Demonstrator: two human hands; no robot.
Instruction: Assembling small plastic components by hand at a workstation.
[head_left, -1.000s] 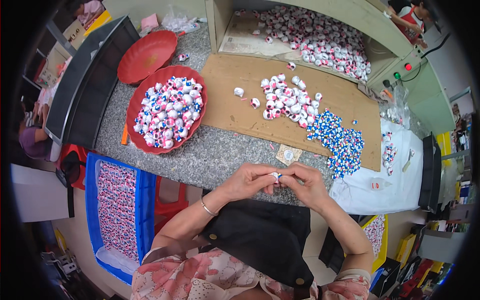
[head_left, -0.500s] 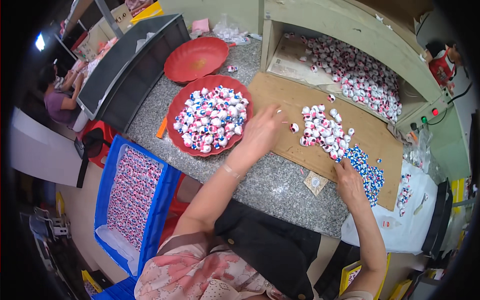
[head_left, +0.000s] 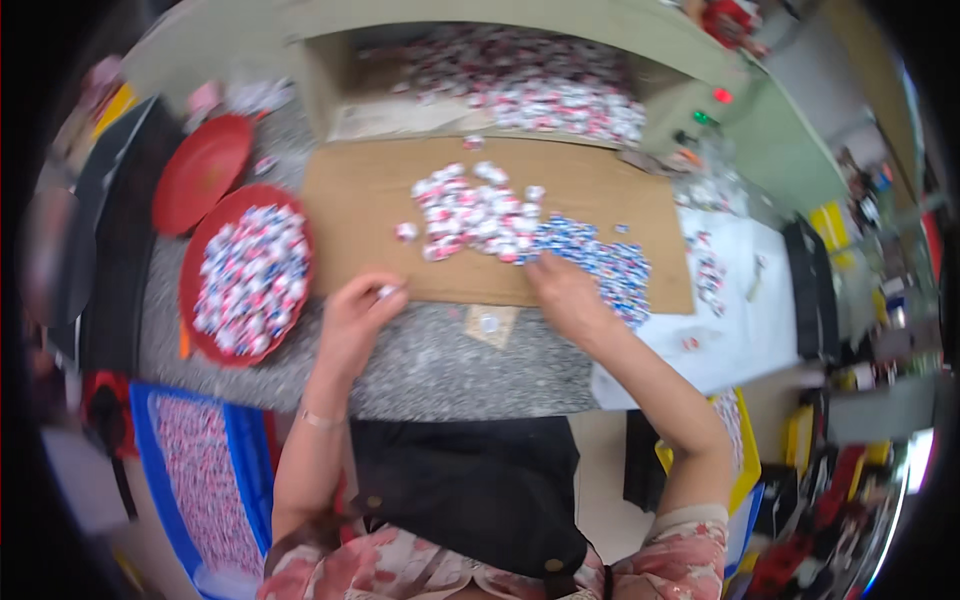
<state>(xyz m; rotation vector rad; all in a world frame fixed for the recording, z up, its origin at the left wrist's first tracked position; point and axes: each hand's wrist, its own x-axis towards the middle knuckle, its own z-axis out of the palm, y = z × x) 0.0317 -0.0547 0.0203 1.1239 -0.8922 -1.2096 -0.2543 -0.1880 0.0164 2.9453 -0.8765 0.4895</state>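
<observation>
Far left, off the desk [head_left: 440, 370] edge: blue bin [head_left: 200, 480] w/ small wrapped pieces inside. On the desk, 2 red trays: an empty one [head_left: 200, 170] behind, and the nearer red tray [head_left: 250, 270] heaped w/ red-white-blue wrapped pieces.

Left hand [head_left: 355, 320] sits just right of the full tray, at the near edge of the cardboard sheet [head_left: 500, 220]. Its fingers [head_left: 385, 293] are pinched together on 1 small white piece [head_left: 388, 291]; looks like a wrapped one, but too blurred to be sure.

Mid-sheet: pile of red-white pieces [head_left: 470, 215], touching a blue-white pile [head_left: 600, 262] to its right. A small paper scrap [head_left: 490, 325] lies on the desk between the hands.

Right hand [head_left: 565, 295] rests palm down at the near edge of the blue-white pile, fingers reaching into it; can't tell if they've closed on anything, since the tips are hidden.

Judgement: step in hand = sorting/handling pieces 1 at a time, left carrying 1 by the tray, right picking from the pile. Next move calls for a short leftward reach over the tray rim and a clean release, w/o knocking the heap.
</observation>
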